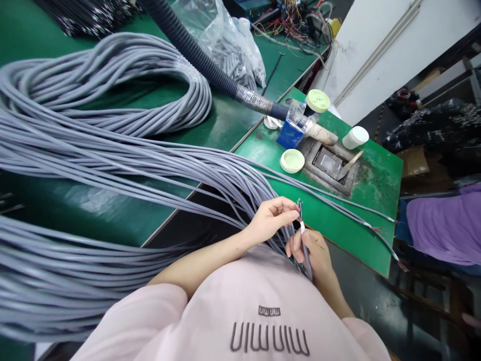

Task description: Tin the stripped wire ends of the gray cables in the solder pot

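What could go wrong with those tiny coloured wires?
The tiny coloured wires look very thin, so they might bend or snap where they stick out of the grey cable in the right hand. The big bundle of grey cables lies right beside the left hand, so strands might tangle.

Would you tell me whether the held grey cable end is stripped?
Stripped: the grey cable ends in thin coloured wires fanning out.

A grey sheathed cable (306, 255) ends in a white sleeve (302, 227), its fine coloured wires (299, 210) splayed upward.
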Demonstrator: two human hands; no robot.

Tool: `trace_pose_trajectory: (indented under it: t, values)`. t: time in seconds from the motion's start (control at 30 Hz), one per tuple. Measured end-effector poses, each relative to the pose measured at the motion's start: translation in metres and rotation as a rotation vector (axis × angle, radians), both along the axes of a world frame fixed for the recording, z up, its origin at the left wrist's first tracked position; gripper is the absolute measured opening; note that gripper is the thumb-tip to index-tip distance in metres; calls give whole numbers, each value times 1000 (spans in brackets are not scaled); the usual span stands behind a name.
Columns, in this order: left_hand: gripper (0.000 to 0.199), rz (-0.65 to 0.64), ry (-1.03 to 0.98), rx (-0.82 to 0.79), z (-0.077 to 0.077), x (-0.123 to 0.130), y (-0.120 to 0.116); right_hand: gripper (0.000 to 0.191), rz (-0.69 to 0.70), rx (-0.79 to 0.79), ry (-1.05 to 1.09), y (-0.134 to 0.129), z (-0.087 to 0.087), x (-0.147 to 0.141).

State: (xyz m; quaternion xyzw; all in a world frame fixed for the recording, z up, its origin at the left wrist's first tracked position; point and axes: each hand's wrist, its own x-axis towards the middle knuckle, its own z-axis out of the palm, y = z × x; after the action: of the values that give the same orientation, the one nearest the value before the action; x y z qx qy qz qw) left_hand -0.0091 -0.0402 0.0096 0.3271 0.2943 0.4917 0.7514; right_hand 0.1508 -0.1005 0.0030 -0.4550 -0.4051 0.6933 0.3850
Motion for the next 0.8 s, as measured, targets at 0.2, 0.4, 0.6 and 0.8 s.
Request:
trace_pose_trajectory:
  t: [0.2,0.4,0.6,0.8]
  values:
    - [30,46,3,-23,-3,5,-2,47,-14,13,59,0,1,-1]
    - [32,80,63,-56,-3,4,-2,47,-27,-14,121,3,3,-5]
    - [34,96,53,-86,-3,8,-1,45,-38,-58,268,8,4,-8]
    - [31,163,215,62,-9,8,-3,49,-24,-111,303,12,2,-5]
